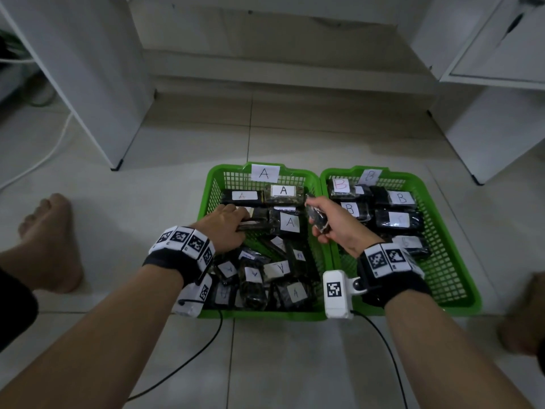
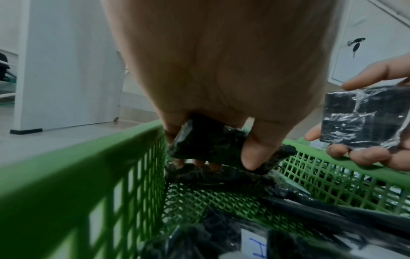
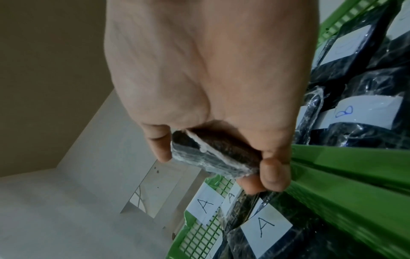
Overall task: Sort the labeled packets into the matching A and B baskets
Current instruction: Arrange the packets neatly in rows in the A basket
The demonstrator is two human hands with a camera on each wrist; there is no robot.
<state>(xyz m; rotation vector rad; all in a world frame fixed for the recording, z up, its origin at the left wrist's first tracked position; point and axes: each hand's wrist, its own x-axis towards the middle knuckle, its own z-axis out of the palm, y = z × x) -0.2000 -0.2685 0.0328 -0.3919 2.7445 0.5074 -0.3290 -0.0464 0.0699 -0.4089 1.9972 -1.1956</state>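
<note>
Packets wrapped in dark film are gripped by both hands: one packet [image 1: 318, 217] is pinched between the right hand's [image 1: 339, 224] curled fingers and thumb (above the rims where the baskets meet), another [image 2: 213, 145] is clasped by the left hand [image 1: 225, 225] inside basket A [image 1: 211, 184]. Beyond the right fingertips, labeled packets fill basket B [image 1: 460, 255].

A basket [image 1: 212, 184]: far rows and near half packed with packets [image 1: 290, 222], bare mesh strip mid-left only. Both hands crowd its far half. To its right, B basket [image 1: 460, 231] has open mesh along the near end.
</note>
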